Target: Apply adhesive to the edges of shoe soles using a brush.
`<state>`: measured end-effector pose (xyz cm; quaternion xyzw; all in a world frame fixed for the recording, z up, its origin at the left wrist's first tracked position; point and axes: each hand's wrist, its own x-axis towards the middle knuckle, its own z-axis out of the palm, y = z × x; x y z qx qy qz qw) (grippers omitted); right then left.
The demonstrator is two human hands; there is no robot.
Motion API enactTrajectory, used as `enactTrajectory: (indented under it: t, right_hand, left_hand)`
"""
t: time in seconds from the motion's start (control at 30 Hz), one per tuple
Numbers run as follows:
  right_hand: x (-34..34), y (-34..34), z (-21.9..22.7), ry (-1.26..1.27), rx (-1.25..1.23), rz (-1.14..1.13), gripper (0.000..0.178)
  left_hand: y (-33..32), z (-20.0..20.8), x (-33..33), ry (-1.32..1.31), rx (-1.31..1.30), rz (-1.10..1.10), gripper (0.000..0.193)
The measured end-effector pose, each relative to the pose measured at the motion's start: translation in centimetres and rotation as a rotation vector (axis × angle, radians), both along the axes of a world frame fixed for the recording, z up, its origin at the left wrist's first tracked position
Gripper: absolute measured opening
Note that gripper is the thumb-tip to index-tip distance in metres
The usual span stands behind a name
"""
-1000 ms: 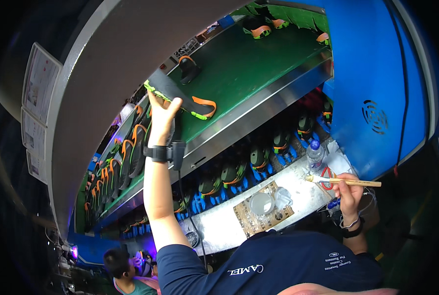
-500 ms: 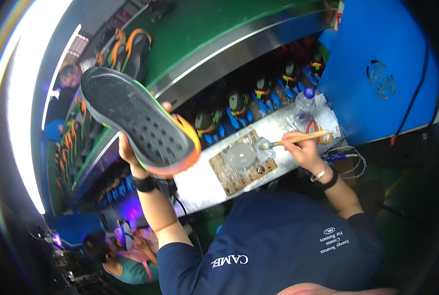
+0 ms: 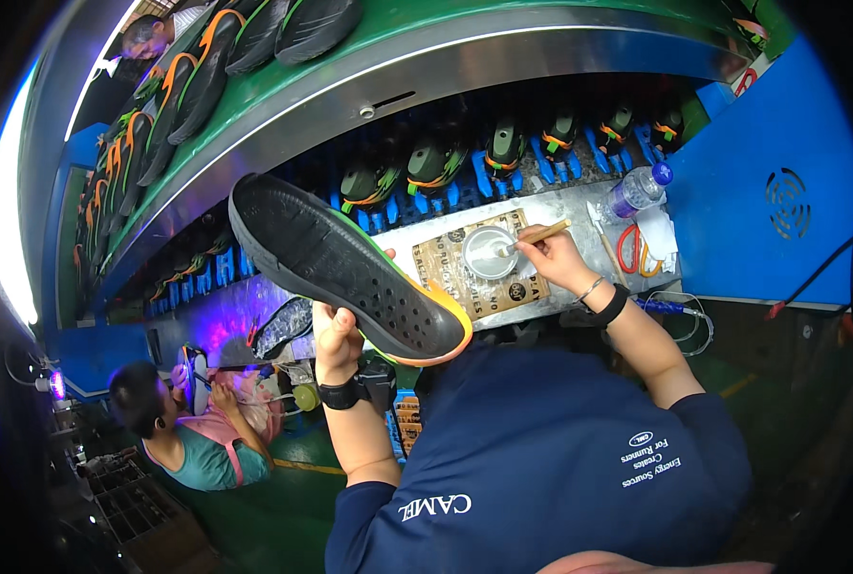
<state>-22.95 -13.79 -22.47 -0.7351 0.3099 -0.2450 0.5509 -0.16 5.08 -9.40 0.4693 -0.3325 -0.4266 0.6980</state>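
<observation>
My left hand [image 3: 337, 337] grips a black shoe sole [image 3: 336, 258] with a green edge and an orange end. The sole is tilted, its hollow inner face with small holes turned up toward me. My right hand [image 3: 557, 260] is closed on the wooden handle of a brush [image 3: 544, 232]. Its head is at a round clear dish [image 3: 490, 253], inside or over its rim. Whitish stuff shows in the dish, which stands on a piece of brown printed cardboard [image 3: 436, 277] on the pale bench top.
A plastic bottle [image 3: 639, 191] and red-and-yellow-handled scissors [image 3: 629, 251] lie right of the cardboard. Shoe uppers on blue holders [image 3: 503, 153] line a rack behind. Soles [image 3: 218, 57] sit on the green conveyor [image 3: 398, 38]. A co-worker [image 3: 192, 430] sits at lower left.
The sole has come down and to the right in my left hand. My right hand has moved left, bringing the brush from beside the dish to it. The view has turned.
</observation>
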Motion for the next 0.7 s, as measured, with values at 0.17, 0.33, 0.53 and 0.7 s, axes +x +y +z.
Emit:
enactTrajectory:
  t: [0.17, 0.33, 0.53, 0.7]
  right_hand:
    - [-0.3, -0.1, 0.9, 0.031, -0.045, -0.007, 0.013]
    - [-0.9, -0.1, 5.8, -0.18, 0.018, -0.114, 0.011]
    - [-2.5, -0.9, 13.2, -0.5, 0.149, -0.046, 0.011]
    - [-1.5, 0.2, 16.1, -0.471, 0.107, 0.062, 0.012]
  left_hand:
    - [-2.1, 1.8, 0.5, -0.04, -0.036, -0.06, 0.083]
    - [-4.2, 4.4, 0.7, -0.144, -0.112, -0.079, 0.062]
    - [-5.6, 8.1, 1.1, -0.886, 0.155, -0.199, 0.046]
    - [-6.8, 9.0, 1.0, -0.979, 0.19, -0.297, 0.064]
